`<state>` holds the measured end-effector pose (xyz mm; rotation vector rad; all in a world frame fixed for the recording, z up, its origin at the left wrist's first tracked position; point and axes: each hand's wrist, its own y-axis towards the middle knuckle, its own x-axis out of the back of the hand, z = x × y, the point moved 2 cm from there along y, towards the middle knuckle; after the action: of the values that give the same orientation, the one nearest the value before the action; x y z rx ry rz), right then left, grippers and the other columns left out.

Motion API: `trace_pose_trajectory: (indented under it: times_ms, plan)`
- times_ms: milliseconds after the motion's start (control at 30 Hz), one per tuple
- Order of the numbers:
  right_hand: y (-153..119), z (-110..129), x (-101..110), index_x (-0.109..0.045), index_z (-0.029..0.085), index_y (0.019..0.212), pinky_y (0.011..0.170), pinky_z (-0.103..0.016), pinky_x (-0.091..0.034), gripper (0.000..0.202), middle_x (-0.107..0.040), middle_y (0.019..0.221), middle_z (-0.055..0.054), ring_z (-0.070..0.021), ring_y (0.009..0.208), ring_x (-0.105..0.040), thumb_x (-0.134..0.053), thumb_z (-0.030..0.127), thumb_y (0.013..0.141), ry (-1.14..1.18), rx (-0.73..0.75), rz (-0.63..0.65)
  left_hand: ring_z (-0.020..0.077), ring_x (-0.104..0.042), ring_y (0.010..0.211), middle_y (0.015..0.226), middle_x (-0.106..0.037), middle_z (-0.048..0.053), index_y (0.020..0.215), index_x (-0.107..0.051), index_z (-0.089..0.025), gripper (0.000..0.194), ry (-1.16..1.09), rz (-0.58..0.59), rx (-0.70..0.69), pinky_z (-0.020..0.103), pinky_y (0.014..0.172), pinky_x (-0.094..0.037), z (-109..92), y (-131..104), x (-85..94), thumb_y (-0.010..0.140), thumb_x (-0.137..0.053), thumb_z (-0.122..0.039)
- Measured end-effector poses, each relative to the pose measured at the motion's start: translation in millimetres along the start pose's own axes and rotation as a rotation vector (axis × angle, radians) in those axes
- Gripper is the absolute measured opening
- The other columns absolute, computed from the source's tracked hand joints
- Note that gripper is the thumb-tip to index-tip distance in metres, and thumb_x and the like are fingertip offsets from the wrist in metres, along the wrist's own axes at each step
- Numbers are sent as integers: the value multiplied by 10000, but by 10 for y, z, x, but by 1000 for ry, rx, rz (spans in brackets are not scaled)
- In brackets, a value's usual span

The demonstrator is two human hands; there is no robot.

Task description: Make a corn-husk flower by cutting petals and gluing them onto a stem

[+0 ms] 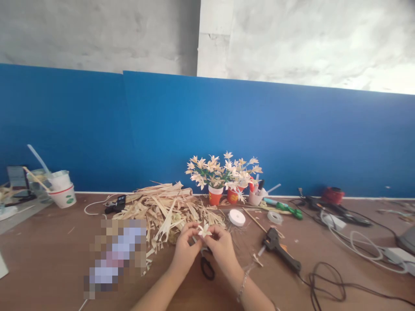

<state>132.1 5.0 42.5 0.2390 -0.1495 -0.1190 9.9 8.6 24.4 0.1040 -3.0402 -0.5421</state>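
Between my two hands is a small cream-white artificial flower (204, 231) with pointed petals. My left hand (187, 244) pinches it from the left side, thumb and fingertips closed. From the right, my right hand (222, 245) grips it in the same way, with a bracelet on that wrist. Below the flower, scissors (207, 267) with black handles lie on the table, partly covered by my hands. Dried husk strips (168, 207) are heaped behind and to the left of my left hand. A white tape roll (237, 217) lies beyond my right hand.
Red paper cups (215, 198) hold finished flowers (223, 170) by the blue partition (155, 134). To the right lie a black glue gun (280, 250), a clear tape roll (275, 217) and tangled cables (330, 280). At left stand a white cup (63, 196) and a blurred-out object (116, 255).
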Motion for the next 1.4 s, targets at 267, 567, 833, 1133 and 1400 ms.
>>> trace_pose_trajectory:
  times_ms: [267, 567, 833, 1133, 1400]
  plan:
    - [22, -20, 46, -530, 169, 572, 529, -251, -396, 71, -545, 537, -1, -150, 540, -493, -560, 224, 604, 1, 1, -10, 256, -556, 926, 954, -601, 87, 643, -675, -195, 156, 24, -27, 3, 392, 849, -422, 27, 19, 1, 595, -719, -336]
    - [11, -6, 4, -526, 165, 580, 519, -224, -356, 158, -496, 551, 30, -117, 536, -434, -625, 280, 626, -40, 20, 32, 241, -551, 953, 947, -607, 73, 696, -658, -194, 81, 40, -12, -57, 368, 867, -412, 22, 3, 6, 646, -670, -257]
    - [2, 3, -22, -519, 167, 608, 507, -209, -345, 170, -496, 555, 40, -106, 533, -422, -657, 266, 608, -45, -3, 99, 231, -552, 941, 929, -602, 62, 584, -617, -193, 40, -2, -32, -33, 358, 863, -421, 56, 9, 23, 620, -631, -184]
    - [26, 30, -2, -541, 160, 613, 522, -213, -355, 191, -496, 551, 42, -97, 516, -431, -672, 300, 605, 130, -50, 199, 231, -563, 917, 970, -598, 80, 581, -645, -171, 161, -77, 7, 48, 328, 823, -431, 124, 27, 39, 628, -692, -318]
    - [41, -47, 13, -495, 165, 549, 480, -201, -308, 155, -460, 496, 57, -81, 479, -378, -640, 207, 584, 138, -52, 164, 229, -559, 918, 956, -587, 70, 569, -636, -166, 209, -81, 61, 43, 328, 829, -416, 83, 17, 17, 672, -665, -346]
